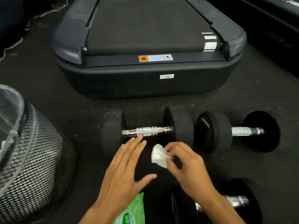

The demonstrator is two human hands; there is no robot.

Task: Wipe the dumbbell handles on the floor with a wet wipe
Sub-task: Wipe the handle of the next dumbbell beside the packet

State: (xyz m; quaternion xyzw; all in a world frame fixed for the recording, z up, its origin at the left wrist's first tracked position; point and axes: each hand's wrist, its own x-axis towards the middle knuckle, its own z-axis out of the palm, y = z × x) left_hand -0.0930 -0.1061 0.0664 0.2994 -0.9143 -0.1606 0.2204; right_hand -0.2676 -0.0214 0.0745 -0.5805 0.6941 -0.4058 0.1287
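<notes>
So we are barely started: our right hand (186, 165) pinches the bunched wet wipe (159, 156) just short of the nearest dumbbell handle (146, 131), not touching it, while our left hand (126, 172) hovers with fingers spread (holding nothing). We count three dumbbells on the floor (80, 113), one wipe pack (132, 212), one mesh bin (32, 159).

Green wipes pack (131, 211), below the left-hand fingers (137, 143): "care" legible. Treadmill (150, 81) beyond the fingers: orange warning-triangle sticker (155, 58), wording unreadable. Dumbbell-plate lettering too blurred.
</notes>
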